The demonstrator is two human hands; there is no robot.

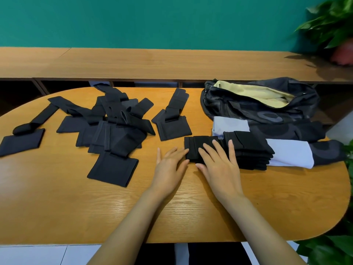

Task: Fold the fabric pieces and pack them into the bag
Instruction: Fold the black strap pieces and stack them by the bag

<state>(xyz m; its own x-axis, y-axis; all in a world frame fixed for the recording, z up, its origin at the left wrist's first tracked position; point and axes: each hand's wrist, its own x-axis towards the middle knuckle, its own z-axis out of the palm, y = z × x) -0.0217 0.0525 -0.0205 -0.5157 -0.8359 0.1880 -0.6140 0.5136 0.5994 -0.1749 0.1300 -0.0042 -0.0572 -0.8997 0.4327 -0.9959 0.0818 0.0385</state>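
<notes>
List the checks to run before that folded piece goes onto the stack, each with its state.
1. Folded black fabric piece lies flat on the wooden table: ok.
2. Left hand and right hand grip it: not ok, straight fingers only rest on it.
3. Neighbouring stack of folded black pieces sits even: ok.
4. Dark mesh bag with yellow lining gapes open: ok.
5. Room inside bag: cannot tell.

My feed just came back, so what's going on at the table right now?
A person is folding black fabric. The right hand lies flat on a folded piece, the left hand touches its left edge. A stack of folded ones sits just right of it on the table, not yet bagged. The bag lies open behind; a pile of unfolded pieces waits at left.
</notes>
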